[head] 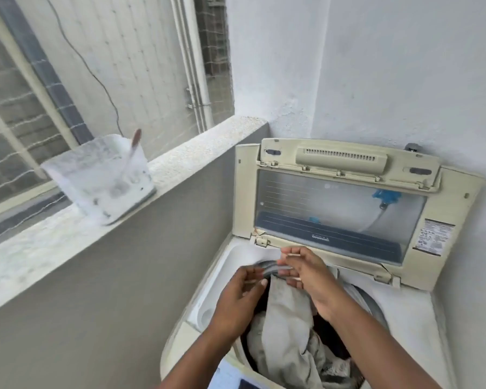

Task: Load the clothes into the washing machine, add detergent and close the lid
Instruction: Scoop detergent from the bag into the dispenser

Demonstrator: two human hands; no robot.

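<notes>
A top-loading washing machine [421,310] stands at the lower right with its cream lid [345,197] folded up against the wall. Both my hands hover over the open drum. My right hand [303,273] pinches the top edge of a grey garment [286,327] that hangs down into the drum onto other clothes. My left hand [243,296] is just left of the garment with fingers curled near its edge; I cannot tell whether it grips the cloth. A translucent detergent tub [96,175] with a scoop [131,153] standing in it sits on the ledge at the left.
A pale stone ledge [180,153] runs along the left under a netted window. White walls close in behind and to the right of the machine. A grey low wall [124,262] sits tight against the machine's left side.
</notes>
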